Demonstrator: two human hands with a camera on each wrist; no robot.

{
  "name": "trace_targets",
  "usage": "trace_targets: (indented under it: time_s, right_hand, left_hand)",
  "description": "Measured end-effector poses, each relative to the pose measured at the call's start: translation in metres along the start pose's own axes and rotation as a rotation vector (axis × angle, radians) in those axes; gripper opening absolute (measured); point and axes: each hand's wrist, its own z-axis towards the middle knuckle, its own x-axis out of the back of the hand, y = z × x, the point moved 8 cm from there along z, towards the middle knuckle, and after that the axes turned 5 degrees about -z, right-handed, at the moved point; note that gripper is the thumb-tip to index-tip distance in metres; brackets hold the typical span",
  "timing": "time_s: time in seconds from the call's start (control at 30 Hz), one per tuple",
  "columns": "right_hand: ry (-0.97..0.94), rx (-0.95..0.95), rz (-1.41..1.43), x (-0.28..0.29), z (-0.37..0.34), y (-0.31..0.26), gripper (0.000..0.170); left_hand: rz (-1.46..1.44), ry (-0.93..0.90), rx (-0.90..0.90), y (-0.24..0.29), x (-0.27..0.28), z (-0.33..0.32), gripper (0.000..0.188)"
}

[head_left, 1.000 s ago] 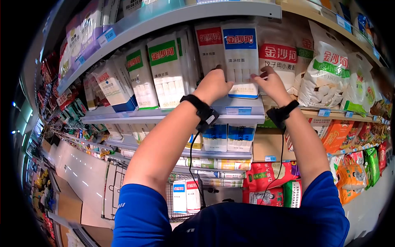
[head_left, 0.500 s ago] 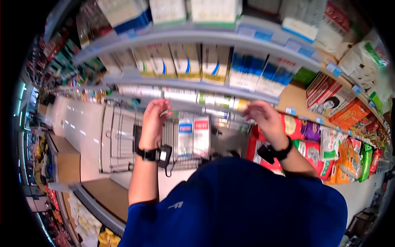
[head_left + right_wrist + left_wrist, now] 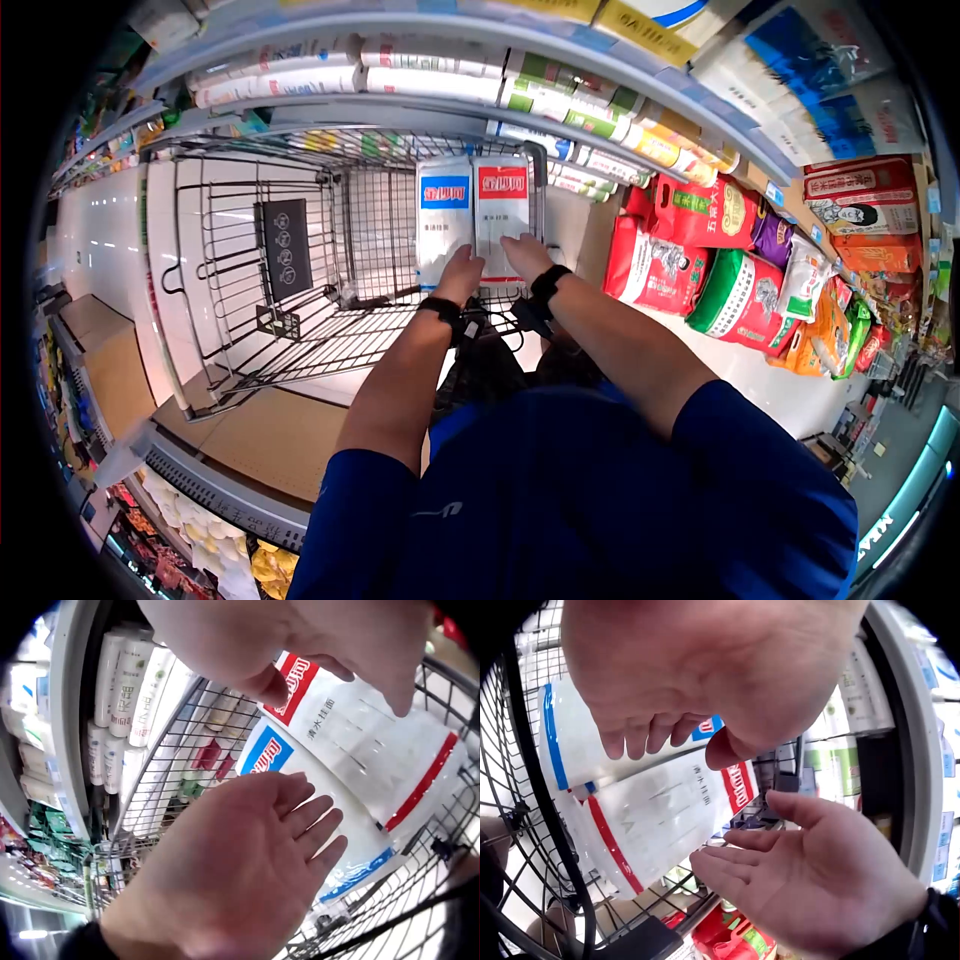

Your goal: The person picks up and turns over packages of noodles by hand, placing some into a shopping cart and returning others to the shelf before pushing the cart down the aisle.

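Two packs of dried noodles lie side by side in the shopping cart (image 3: 345,225), one with a blue label (image 3: 437,235) and one with a red label (image 3: 503,240). My left hand (image 3: 462,275) is over the near end of the blue-label pack in the head view. Its fingers (image 3: 304,825) are loosely extended across that pack. Close by, my right hand (image 3: 524,258) reaches over the red-label pack. In the left wrist view, the right hand's fingers (image 3: 724,862) stretch straight along that pack's side. Both hands hold nothing.
Shelves with rolled noodle packs (image 3: 430,85) border the cart at the far side. Red rice bags (image 3: 655,265) are piled on the right. A brown low display (image 3: 270,440) stands behind the cart at lower left, and a dark sign (image 3: 287,250) hangs on the cart's wire.
Both hands have left the shelf, where they were at a blue-label noodle pack, and come down empty to the packs in the cart. The head view has tipped downward.
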Motion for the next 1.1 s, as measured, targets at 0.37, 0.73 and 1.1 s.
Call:
trace_targets:
  time_s: [0.37,0.73,1.1]
  right_hand:
    - [0.213,0.058,0.215,-0.026,0.030,0.041,0.056]
    - [-0.030,-0.061,0.600,0.004,-0.042,0.019,0.063]
    - [-0.543,0.545,0.716,0.137,-0.176,-0.098,0.058]
  left_hand:
    - [0.099,0.091,0.011,-0.009,-0.023,0.033,0.058]
    - [-0.144,-0.147,-0.031,0.087,0.001,-0.052,0.049]
    - [-0.284,-0.411,-0.262,0.241,0.024,-0.235,0.065]
